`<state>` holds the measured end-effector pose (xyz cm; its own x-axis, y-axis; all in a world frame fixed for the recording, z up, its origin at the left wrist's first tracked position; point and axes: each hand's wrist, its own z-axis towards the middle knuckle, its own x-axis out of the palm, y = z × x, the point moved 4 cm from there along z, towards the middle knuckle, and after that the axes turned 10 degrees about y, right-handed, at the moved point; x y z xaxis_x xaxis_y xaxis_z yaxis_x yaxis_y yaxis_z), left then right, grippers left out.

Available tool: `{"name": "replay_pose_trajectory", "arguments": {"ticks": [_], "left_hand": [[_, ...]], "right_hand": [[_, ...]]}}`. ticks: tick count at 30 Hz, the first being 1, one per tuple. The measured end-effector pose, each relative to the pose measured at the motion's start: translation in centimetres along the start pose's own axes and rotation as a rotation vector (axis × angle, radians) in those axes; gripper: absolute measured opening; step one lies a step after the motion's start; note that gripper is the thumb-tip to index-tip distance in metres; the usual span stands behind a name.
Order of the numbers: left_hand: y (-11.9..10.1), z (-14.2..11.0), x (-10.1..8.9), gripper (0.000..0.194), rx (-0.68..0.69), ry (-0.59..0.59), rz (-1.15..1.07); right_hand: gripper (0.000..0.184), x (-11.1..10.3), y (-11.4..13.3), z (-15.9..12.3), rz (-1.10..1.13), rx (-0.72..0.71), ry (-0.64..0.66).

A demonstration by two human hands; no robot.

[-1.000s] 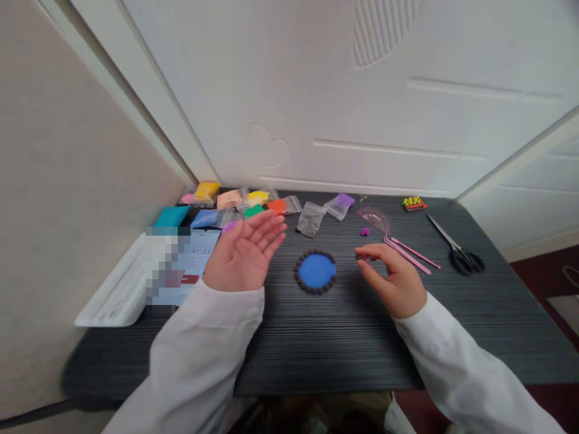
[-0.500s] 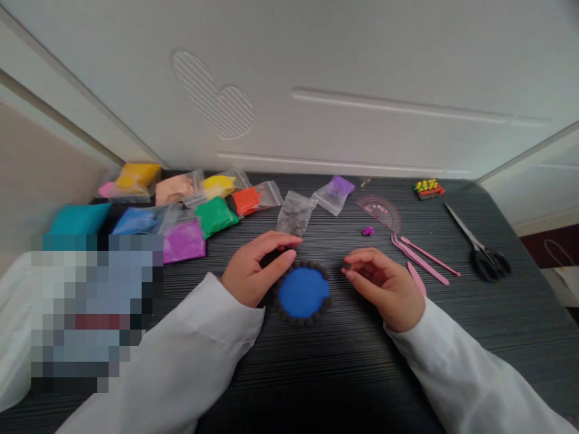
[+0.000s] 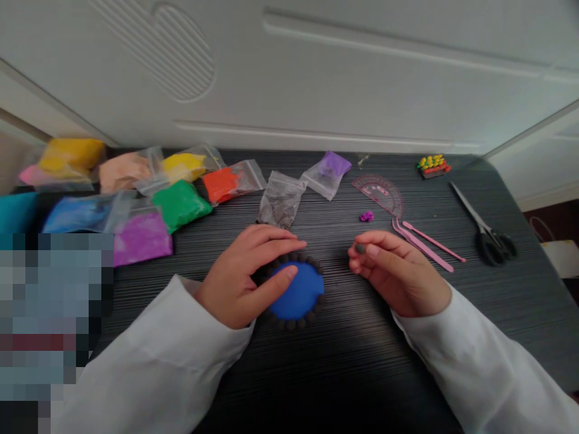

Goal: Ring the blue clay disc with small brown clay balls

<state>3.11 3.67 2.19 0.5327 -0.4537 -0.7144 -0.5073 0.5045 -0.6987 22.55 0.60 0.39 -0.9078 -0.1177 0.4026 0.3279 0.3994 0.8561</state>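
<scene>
A flat blue clay disc (image 3: 302, 296) ringed with small dark clay balls lies on the dark table (image 3: 344, 361). My left hand (image 3: 244, 274) rests on the disc's left side, thumb on the blue face and fingers curved over its far rim. My right hand (image 3: 398, 271) hovers just right of the disc, its fingertips pinched on a small dark clay ball (image 3: 360, 248). Both arms wear white sleeves.
Bags of coloured clay lie at the back left: green (image 3: 181, 205), orange (image 3: 226, 182), purple (image 3: 142, 238), yellow (image 3: 185, 166), a dark one (image 3: 280, 205). To the right are a pink protractor (image 3: 380, 193), pink tools (image 3: 425, 244), scissors (image 3: 486, 232) and a tiny purple piece (image 3: 366, 216).
The view has come closer and lower. My left hand went from raised and open down onto the blue disc. My right hand stayed beside the disc, pinching the small ball.
</scene>
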Motion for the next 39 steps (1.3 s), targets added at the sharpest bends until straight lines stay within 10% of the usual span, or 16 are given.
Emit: {"name": "replay_pose_trajectory", "arguments": {"ticks": [39], "left_hand": [[-0.18,-0.19,0.06,0.030,0.027,-0.020,0.030]], "right_hand": [[0.014,0.20,0.47,-0.31,-0.066,-0.080,0.031]]}}
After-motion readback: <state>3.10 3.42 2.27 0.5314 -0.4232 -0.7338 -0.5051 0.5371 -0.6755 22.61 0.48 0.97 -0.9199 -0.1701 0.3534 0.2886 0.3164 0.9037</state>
